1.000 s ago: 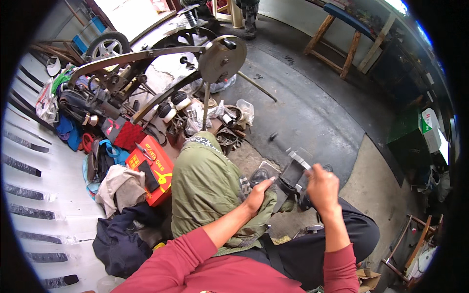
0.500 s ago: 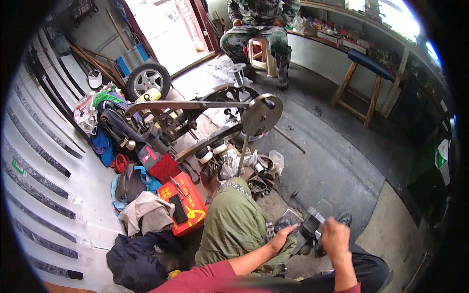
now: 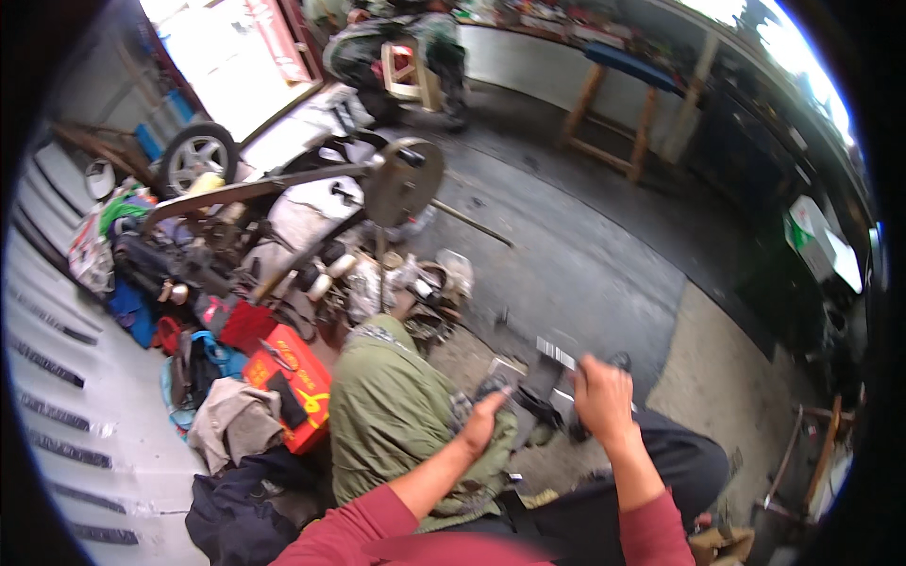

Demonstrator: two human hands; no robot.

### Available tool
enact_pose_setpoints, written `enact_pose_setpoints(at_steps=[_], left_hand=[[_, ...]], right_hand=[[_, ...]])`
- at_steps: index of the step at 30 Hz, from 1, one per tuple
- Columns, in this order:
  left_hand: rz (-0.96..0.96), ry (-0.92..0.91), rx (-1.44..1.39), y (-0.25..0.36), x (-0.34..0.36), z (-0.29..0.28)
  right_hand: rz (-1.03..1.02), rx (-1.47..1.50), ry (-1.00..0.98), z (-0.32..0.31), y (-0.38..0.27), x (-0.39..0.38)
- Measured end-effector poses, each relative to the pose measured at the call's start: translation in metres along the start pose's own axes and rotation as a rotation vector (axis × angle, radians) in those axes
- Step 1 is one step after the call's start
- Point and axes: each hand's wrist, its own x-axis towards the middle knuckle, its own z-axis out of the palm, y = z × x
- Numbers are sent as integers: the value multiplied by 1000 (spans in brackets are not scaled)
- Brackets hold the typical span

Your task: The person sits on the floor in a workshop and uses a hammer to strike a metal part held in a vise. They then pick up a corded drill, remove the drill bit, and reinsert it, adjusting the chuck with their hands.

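My left hand (image 3: pixel 484 421) is beside the green cloth (image 3: pixel 387 415) over my left knee, its fingers curled towards a dark strap-like piece (image 3: pixel 542 379). What those fingers grip is blurred. My right hand (image 3: pixel 604 396) is closed just to the right of the dark piece; anything in its fingers is too small to make out. A clear plastic packet with a barcode label (image 3: pixel 555 352) is at the far end of the dark piece, close to my right fingertips. Below lie dark shoes, partly hidden by my hands.
A hand-cranked machine with a round metal wheel (image 3: pixel 404 184) stands ahead to the left. Around its legs lie bags, spools and scraps. A red box (image 3: pixel 307 377) sits left of my knee. Farther off are a seated person (image 3: pixel 392 57), a blue-topped stool (image 3: pixel 630 71) and a car wheel (image 3: pixel 198 160).
The view has swung right, so the machine and red box appear farther left. My right hand has come closer to the dark piece and packet. My left hand stays near the knee.
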Motion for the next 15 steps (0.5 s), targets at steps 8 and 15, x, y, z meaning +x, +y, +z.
enact_pose_setpoints(at_steps=[8, 15], left_hand=[[-41, -194, -211, -3, 6, -10], [-38, -212, -256, -12, 13, -16]], right_hand=[[-63, 89, -186, -6, -7, 2], [30, 91, -135, -4, -5, 1]])
